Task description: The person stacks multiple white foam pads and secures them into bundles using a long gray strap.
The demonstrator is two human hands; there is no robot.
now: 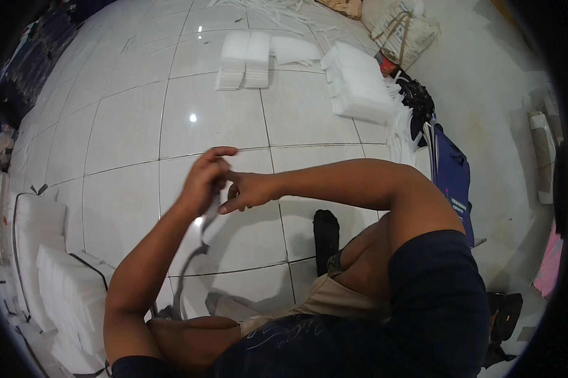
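Grey strip (199,251) hung from the curled left hand (205,183) past the near edge of a floor tile (252,242), and could perhaps twist or slip if those fingers loosened, though whether the half-bent right hand (249,191) beside pinched it, I could not tell.

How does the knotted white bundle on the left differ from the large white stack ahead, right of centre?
The knotted bundle has a dark band on it; the large stack shows none. The knotted bundle sits at the picture's left; the large stack lies farther ahead, right of centre. Both are white.
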